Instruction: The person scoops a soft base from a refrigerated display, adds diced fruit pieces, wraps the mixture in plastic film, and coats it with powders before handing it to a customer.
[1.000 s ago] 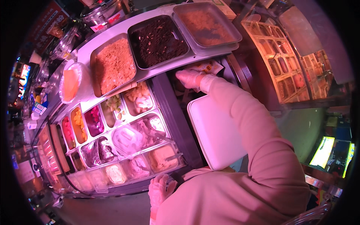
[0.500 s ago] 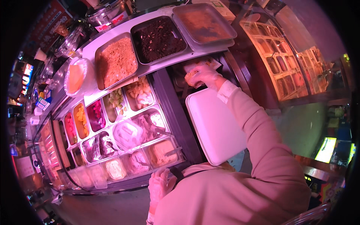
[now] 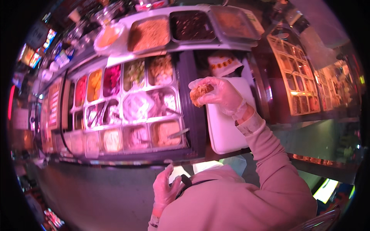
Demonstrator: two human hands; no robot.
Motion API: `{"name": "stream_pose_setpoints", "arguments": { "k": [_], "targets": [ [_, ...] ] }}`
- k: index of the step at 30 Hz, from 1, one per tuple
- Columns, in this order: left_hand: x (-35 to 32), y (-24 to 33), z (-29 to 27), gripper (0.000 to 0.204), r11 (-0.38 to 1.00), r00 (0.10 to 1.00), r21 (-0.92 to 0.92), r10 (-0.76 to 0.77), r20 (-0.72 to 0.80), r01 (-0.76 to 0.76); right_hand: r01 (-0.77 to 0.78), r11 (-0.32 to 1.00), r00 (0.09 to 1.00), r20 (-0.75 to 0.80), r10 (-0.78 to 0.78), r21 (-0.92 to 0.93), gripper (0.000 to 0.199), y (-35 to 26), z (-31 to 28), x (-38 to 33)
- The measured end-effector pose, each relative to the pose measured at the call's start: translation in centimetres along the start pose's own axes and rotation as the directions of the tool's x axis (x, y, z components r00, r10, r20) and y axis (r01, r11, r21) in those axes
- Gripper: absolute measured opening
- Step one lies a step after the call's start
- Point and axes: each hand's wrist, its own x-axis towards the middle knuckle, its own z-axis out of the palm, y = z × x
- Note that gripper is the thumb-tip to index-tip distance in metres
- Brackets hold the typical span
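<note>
My right hand (image 3: 225, 96), in a clear glove, is closed on a rough golden-brown, crumbly piece of food (image 3: 200, 94). It holds the piece up over the left edge of a white rectangular lid or board (image 3: 227, 134). Behind the hand lies a white packet with yellow print (image 3: 225, 63), inside a dark recess. My left hand (image 3: 165, 189), also gloved, is low in front of my body beside a dark strap. Its thumb and fingers are apart, with nothing seen in them.
Left of the recess sits a topping station with metal pans (image 3: 133, 73) of diced fruit and creamy fillings. Trays of pale crumbs (image 3: 150, 34), dark crumbs (image 3: 192, 25) and orange-brown shreds (image 3: 233, 23) line the back, beside a lined bowl (image 3: 110, 38). A compartmented display (image 3: 295, 77) stands at right.
My right hand has come out of the recess toward me, lifting the brown piece into clear sight. The view has shifted, and my left hand stays low by my body.
</note>
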Motion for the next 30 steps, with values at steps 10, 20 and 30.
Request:
{"name": "stream_pose_setpoints", "arguments": {
  "k": [10,20,30],
  "targets": [
    [-5.0,1.4,1.3,0.073,0.414,0.94,-0.891,-0.339,0.042,0.189,0.034,0.975,0.882,0.465,0.074,-0.22,0.092,6.9,13.2,-10.3],
    [-18.6,-2.3,4.9,0.067,0.02,0.892,-0.997,-0.448,0.058,0.074,0.309,0.775,0.682,0.696,0.223,-0.552,0.09,16.7,21.4,-23.2],
    [-36.7,-7.4,14.9,0.052,-0.082,0.641,-0.997,-0.765,0.068,0.008,-0.473,0.659,0.493,0.444,0.748,-0.585,0.072,29.1,24.5,-31.6]
  ]
}}
